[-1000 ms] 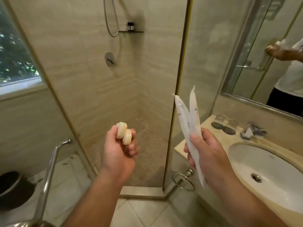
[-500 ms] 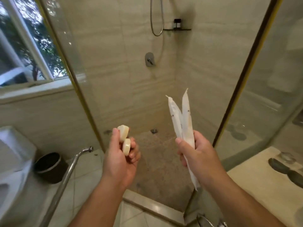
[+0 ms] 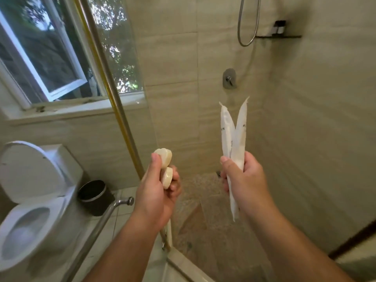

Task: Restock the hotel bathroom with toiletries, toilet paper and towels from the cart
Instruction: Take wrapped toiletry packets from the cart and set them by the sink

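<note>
My left hand (image 3: 157, 192) is closed around two small round cream soaps (image 3: 165, 168), stacked one above the other between thumb and fingers. My right hand (image 3: 244, 180) grips two long white wrapped toiletry packets (image 3: 234, 135), which fan upward in a V and stick out below the fist. Both hands are raised in front of the open shower stall. High on the shower wall, a small dark shelf (image 3: 278, 36) carries a little bottle (image 3: 279, 27).
A glass shower door with a gold edge (image 3: 114, 98) stands open on the left. A toilet (image 3: 30, 200) with raised lid, a black bin (image 3: 94, 195) and a chrome grab bar (image 3: 101, 224) are at lower left. The shower mixer (image 3: 229, 78) and hose (image 3: 247, 27) hang on the wall.
My view has swung left from the sink and mirror to the shower, toilet and window. Both hands keep their hold on the soaps and packets.
</note>
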